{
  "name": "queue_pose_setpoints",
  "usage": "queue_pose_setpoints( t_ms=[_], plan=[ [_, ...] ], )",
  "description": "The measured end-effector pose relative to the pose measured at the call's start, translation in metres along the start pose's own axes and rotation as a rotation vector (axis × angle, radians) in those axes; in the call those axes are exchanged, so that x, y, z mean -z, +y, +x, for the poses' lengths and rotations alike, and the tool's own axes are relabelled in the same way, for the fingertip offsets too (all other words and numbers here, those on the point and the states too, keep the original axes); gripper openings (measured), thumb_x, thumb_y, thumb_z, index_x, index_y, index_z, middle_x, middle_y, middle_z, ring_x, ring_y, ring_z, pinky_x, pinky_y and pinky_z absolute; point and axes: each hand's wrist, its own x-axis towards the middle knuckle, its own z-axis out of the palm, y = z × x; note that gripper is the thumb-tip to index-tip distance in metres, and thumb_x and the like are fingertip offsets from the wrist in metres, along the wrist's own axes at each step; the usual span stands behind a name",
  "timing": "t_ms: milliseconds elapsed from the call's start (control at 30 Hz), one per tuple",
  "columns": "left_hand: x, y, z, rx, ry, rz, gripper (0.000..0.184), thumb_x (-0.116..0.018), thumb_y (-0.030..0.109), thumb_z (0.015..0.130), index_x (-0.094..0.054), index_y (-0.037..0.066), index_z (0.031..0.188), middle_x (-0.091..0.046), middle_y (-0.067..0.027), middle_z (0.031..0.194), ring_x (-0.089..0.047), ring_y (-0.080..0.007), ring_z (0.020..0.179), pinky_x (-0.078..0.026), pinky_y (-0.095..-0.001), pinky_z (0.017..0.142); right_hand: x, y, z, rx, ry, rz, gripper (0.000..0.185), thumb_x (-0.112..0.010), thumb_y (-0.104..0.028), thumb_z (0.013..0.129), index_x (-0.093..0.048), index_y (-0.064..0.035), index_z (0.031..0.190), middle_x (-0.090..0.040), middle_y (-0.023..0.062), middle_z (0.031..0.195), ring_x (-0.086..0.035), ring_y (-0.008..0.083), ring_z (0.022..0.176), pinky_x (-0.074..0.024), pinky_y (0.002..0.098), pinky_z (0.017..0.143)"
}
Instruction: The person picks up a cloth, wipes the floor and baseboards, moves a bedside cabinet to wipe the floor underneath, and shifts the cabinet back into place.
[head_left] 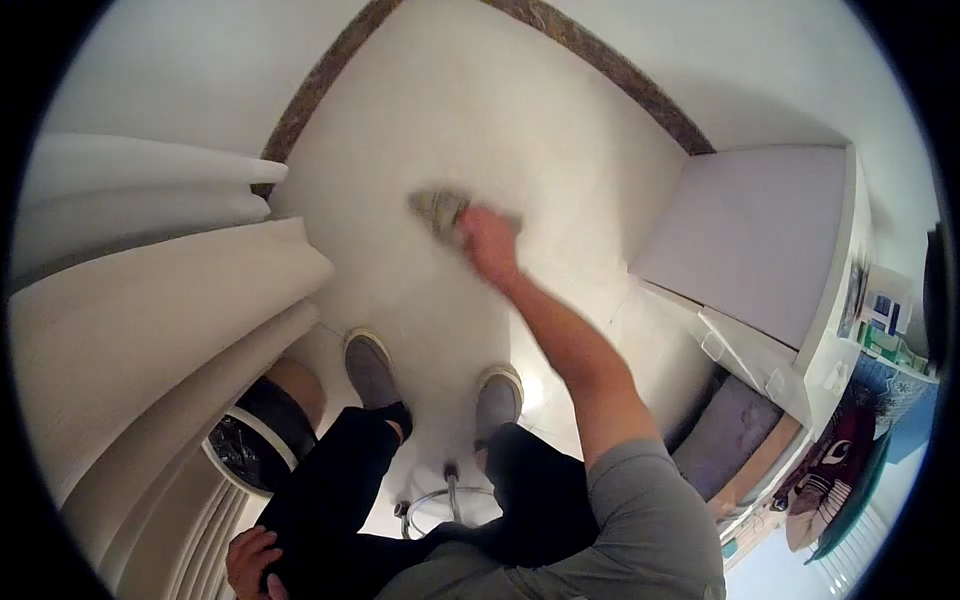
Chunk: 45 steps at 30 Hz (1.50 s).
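Observation:
My right hand reaches forward over the pale floor, closed around a grey-green cloth. Motion blurs both the hand and the cloth. One part of the cloth sticks out to the left of the fingers and a smaller part shows to the right. Whether the cloth touches the floor, I cannot tell. At the lower left, my left hand rests beside my thigh in black trousers. Its fingers are slightly bent and apart from the thumb, with nothing seen in them.
My feet in grey shoes stand on the floor, with a chrome stool base behind them. Curtains hang at left by a bin with a black bag. A white cabinet with an open drawer stands at right. Dark skirting edges the walls.

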Motion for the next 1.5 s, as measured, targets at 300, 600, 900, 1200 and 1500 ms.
queue_pose_setpoints(
  t_ms=[300, 600, 900, 1200, 1500],
  plan=[
    [-0.002, -0.012, -0.021, 0.035, 0.151, -0.035, 0.043, -0.044, 0.026, 0.108, -0.068, -0.01, 0.106, -0.069, -0.0263, 0.118, -0.065, -0.0451, 0.112, -0.053, -0.0544, 0.097, 0.059, 0.058, -0.058, -0.611, -0.007, 1.066, 0.029, -0.059, -0.004, 0.075, -0.066, -0.0016, 0.104, -0.07, 0.0063, 0.098, -0.064, 0.0202, 0.096, -0.0525, 0.0363, 0.086],
    [0.006, -0.038, -0.015, -0.018, 0.049, -0.031, 0.039, -0.041, 0.024, 0.107, -0.064, -0.006, 0.116, -0.068, -0.0268, 0.118, -0.066, -0.0455, 0.109, -0.055, -0.0558, 0.094, 0.1, 0.118, 0.163, -0.802, 0.229, 0.015, 0.067, -0.063, -0.011, 0.084, -0.037, 0.0017, 0.144, -0.056, 0.0261, 0.135, -0.062, 0.0429, 0.118, -0.0431, 0.0516, 0.111],
    [0.009, -0.028, -0.014, 0.06, 0.099, -0.028, 0.04, -0.041, 0.025, 0.106, -0.064, -0.008, 0.114, -0.069, -0.0268, 0.116, -0.066, -0.0454, 0.108, -0.055, -0.0561, 0.095, -0.039, -0.088, 0.21, 0.182, 0.067, -0.003, 0.068, -0.075, -0.006, 0.069, -0.057, -0.0105, 0.134, -0.062, 0.0146, 0.131, -0.057, 0.0386, 0.114, -0.0443, 0.0533, 0.091],
    [0.003, -0.029, -0.02, -0.048, 0.147, -0.055, 0.041, -0.041, 0.024, 0.107, -0.065, -0.009, 0.11, -0.069, -0.027, 0.114, -0.067, -0.0452, 0.105, -0.055, -0.0549, 0.094, 0.009, -0.049, -0.031, 0.052, -0.481, 0.618, 0.053, -0.07, -0.001, 0.076, -0.063, -0.0088, 0.129, -0.064, 0.0124, 0.133, -0.058, 0.0322, 0.121, -0.0448, 0.0449, 0.105],
    [0.008, -0.036, -0.006, 0.021, 0.109, -0.023, 0.038, -0.043, 0.024, 0.106, -0.064, -0.008, 0.107, -0.069, -0.0274, 0.114, -0.067, -0.0449, 0.105, -0.056, -0.0535, 0.091, 0.118, 0.208, 0.089, -0.501, 0.809, 0.271, 0.042, -0.069, -0.028, 0.095, -0.06, 0.004, 0.12, -0.069, 0.0173, 0.113, -0.065, 0.0319, 0.107, -0.0474, 0.0416, 0.099]
  ],
)
